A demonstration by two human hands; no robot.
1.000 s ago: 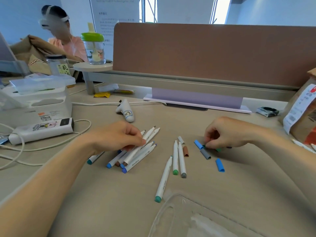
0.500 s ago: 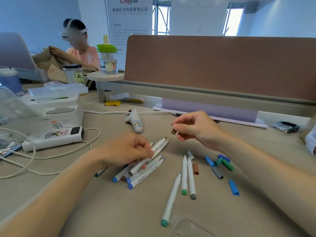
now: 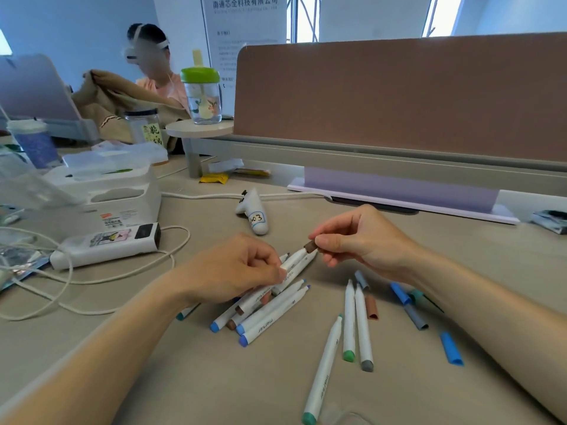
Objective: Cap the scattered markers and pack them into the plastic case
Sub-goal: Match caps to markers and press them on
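Above the marker pile (image 3: 260,305), brown cap (image 3: 310,247) has just met its marker (image 3: 293,261).
Right hand (image 3: 359,237) pinches cap, brought over from the loose caps; left hand (image 3: 236,268) grips barrel; capping begins.

Far beyond the left hand (image 3: 233,271), a white banner (image 3: 245,32) reads "南通芯全科技有限公司". The white controller (image 3: 254,214) just beyond both hands bears a handwritten label ending "03". A marker (image 3: 270,317) below the left hand reads "marker".
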